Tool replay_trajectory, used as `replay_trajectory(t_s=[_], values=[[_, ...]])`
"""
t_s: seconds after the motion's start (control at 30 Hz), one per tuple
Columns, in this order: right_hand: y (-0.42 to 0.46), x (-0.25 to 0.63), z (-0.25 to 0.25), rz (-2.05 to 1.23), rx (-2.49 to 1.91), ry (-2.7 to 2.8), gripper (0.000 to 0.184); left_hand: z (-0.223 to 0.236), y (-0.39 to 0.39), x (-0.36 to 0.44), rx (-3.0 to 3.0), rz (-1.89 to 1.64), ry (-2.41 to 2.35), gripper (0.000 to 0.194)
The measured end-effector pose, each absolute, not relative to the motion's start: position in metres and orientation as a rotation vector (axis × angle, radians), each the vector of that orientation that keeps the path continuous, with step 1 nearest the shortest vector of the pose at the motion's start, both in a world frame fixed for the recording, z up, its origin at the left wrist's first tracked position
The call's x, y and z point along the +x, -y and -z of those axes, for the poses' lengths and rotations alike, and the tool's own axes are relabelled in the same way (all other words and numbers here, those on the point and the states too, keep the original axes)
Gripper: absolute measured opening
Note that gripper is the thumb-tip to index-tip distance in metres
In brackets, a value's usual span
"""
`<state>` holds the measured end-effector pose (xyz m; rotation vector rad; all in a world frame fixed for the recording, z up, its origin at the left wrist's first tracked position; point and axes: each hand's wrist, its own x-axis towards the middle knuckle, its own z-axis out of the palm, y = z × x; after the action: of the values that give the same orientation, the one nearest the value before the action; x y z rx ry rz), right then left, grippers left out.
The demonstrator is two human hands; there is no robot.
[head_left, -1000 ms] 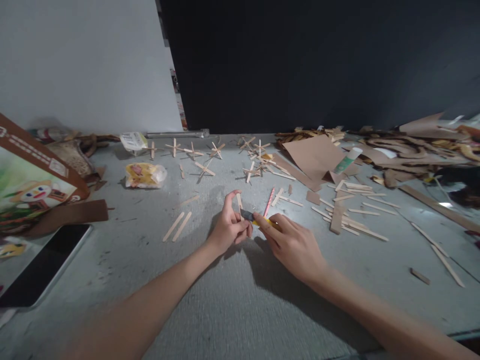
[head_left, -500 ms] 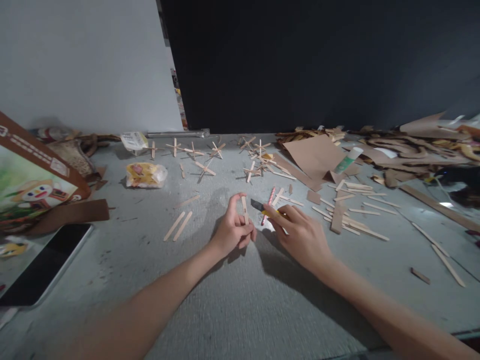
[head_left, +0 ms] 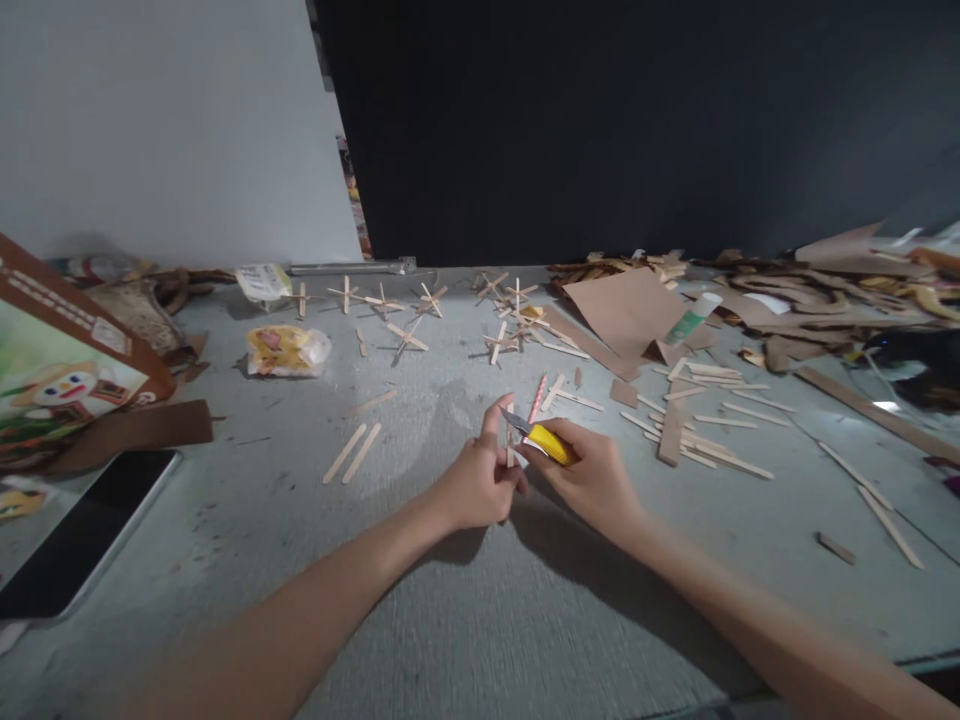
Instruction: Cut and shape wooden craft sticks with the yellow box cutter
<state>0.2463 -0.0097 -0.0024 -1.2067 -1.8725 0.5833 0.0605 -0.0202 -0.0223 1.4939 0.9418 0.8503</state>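
Note:
My left hand (head_left: 480, 478) is closed on a short wooden craft stick (head_left: 511, 436), which stands roughly upright between its fingers. In my right hand (head_left: 589, 470) is a yellow utility knife (head_left: 551, 443), its blade pointing left across the stick. Whether the blade cuts into the wood I cannot tell. Just behind the hands lies a red-and-white striped straw (head_left: 537, 398). Two craft sticks lie side by side to the left, the nearer being a stick (head_left: 362, 453). Several crossed-stick pieces, such as a star shape (head_left: 409, 340), stand farther back.
A phone (head_left: 86, 535) and a printed carton (head_left: 67, 350) are at the left. A yellow packet (head_left: 287, 352) sits behind them. Loose craft sticks (head_left: 720, 455), a glue stick (head_left: 694, 318) and brown cardboard (head_left: 622, 305) cover the right. A black panel (head_left: 637, 130) rises behind.
The knife has moved left and its blade now meets the craft stick. My left hand has shifted slightly right and turned, so more of the yellow handle shows in my right hand.

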Motion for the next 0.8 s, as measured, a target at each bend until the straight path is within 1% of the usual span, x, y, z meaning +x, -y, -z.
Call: replay_trajectory(t_s=[0.4,0.6,0.7,0.8], values=[[0.0101,0.2408,0.0062,-0.598,-1.195,1.852,0.022,0.0198,0.0226,0.0600,1.593,-0.836,-0.970,0.089],[0.0098,0.2426,0.0092,-0.466,-1.177,1.904,0.014,0.0155,0.0253,0.0611,1.607,-0.810,-0.995,0.083],[0.0091,0.2434,0.0093,-0.436,-1.150,1.941,0.015,0.0160,0.0254,0.0610,1.587,-0.828,-0.971,0.084],[0.0080,0.2426,0.0095,-0.484,-1.170,1.918,0.018,0.0192,0.0244,0.0603,1.580,-0.843,-0.962,0.087]])
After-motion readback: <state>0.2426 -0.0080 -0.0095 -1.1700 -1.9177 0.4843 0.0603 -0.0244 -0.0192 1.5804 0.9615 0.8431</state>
